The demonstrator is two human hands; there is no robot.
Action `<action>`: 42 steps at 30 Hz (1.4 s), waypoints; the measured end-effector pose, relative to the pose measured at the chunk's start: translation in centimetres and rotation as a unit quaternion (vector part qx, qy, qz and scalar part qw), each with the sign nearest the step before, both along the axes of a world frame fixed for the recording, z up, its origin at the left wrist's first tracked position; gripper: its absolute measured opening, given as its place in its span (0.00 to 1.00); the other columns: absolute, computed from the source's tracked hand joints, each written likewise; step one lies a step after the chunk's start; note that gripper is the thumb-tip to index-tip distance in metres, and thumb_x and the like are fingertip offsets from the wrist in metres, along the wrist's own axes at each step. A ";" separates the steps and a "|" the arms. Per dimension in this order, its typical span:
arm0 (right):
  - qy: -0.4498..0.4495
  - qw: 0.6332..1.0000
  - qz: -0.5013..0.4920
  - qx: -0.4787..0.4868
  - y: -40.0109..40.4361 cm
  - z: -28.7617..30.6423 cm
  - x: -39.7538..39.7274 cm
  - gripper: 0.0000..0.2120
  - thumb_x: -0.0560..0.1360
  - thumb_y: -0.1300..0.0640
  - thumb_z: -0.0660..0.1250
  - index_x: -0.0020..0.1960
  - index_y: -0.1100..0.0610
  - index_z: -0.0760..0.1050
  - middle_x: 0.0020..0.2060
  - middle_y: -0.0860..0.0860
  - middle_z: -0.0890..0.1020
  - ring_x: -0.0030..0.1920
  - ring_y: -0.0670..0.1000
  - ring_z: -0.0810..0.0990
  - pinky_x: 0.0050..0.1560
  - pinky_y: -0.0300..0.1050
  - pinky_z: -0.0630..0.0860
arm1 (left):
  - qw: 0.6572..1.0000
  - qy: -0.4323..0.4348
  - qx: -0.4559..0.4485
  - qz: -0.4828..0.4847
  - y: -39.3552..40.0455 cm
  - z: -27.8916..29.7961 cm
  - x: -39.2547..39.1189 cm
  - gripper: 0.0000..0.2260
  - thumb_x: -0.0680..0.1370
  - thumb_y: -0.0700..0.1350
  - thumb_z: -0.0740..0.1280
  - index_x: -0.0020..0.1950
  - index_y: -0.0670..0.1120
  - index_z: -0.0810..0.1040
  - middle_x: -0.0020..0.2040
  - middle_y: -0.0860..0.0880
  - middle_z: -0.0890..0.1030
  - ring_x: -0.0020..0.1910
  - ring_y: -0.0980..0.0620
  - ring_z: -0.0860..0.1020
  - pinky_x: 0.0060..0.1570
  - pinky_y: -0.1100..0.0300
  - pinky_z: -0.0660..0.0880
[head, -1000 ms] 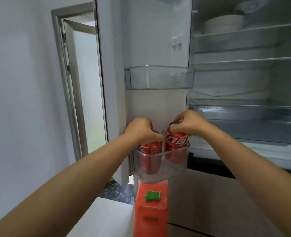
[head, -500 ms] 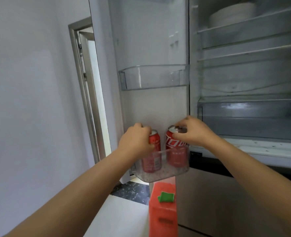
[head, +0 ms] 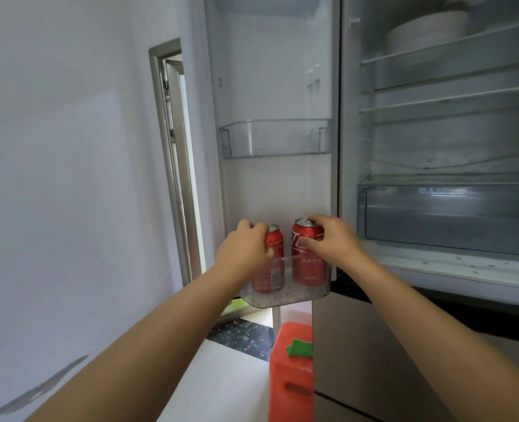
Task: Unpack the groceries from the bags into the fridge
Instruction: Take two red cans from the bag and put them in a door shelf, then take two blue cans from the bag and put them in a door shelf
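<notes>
the lower door bin [head: 294, 295] of the open fridge door [head: 276, 86] holds two red cans upright and side by side, the left can [head: 274, 257] gripped near its top by the left hand [head: 246, 249] and the right can [head: 308, 254] gripped at its rim and side by the right hand [head: 333, 239]. the upper door bin [head: 275, 138] sits well above both hands. inside the fridge a white bowl [head: 425, 28] rests on the top shelf [head: 453, 47] above a clear drawer [head: 453, 217], and an orange box [head: 291, 373] stands below the lower bin's front edge.

Soft, even daylight, weak shadows, sharp centre, wide-angle bending at the edges
</notes>
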State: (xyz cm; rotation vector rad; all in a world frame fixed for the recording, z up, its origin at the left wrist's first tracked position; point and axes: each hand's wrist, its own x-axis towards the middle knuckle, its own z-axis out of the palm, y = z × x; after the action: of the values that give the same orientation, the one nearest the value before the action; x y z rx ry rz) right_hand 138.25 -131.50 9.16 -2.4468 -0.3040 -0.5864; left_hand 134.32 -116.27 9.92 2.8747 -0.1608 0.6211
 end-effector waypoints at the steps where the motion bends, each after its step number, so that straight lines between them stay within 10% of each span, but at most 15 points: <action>1: -0.001 1.000 -0.007 -0.001 0.1 -0.3 0.2 0.24 0.72 0.52 0.68 0.66 0.58 0.71 0.61 0.57 0.78 0.60 0.57 0.76 0.58 0.45 0.72 | 1.000 -0.004 -0.001 0.002 -0.1 -0.2 0.1 0.19 0.79 0.48 0.59 0.70 0.46 0.66 0.66 0.43 0.68 0.61 0.42 0.73 0.58 0.52 0.73; 13: -0.030 0.996 -0.077 0.018 1.8 -2.5 -4.1 0.28 0.75 0.52 0.65 0.72 0.58 0.62 0.71 0.60 0.64 0.70 0.61 0.64 0.69 0.54 0.63 | 0.992 -0.099 -0.077 -0.012 5.8 -4.7 -7.0 0.16 0.79 0.42 0.59 0.67 0.44 0.70 0.64 0.47 0.73 0.63 0.50 0.71 0.57 0.62 0.68; 30: -0.006 0.968 0.225 -0.109 36.6 -13.0 -30.3 0.20 0.74 0.53 0.57 0.63 0.58 0.75 0.63 0.54 0.77 0.65 0.55 0.70 0.61 0.46 0.67 | 0.942 0.113 -0.034 0.313 34.5 -16.5 -36.2 0.14 0.78 0.39 0.57 0.61 0.41 0.76 0.60 0.43 0.77 0.60 0.44 0.73 0.51 0.55 0.73; 42: 0.101 0.946 0.253 -0.175 58.1 -23.0 -34.7 0.15 0.76 0.59 0.57 0.57 0.63 0.75 0.52 0.58 0.79 0.51 0.58 0.77 0.49 0.48 0.75 | 0.893 0.265 0.009 0.364 53.1 -23.8 -41.2 0.15 0.78 0.38 0.56 0.63 0.43 0.74 0.61 0.43 0.73 0.62 0.44 0.70 0.54 0.56 0.71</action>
State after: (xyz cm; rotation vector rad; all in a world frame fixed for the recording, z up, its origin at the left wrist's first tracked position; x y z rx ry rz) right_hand 103.53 -73.35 -13.84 -2.5799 -0.9838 -0.0560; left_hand 93.13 -63.13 -13.92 2.9335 1.0241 -0.1076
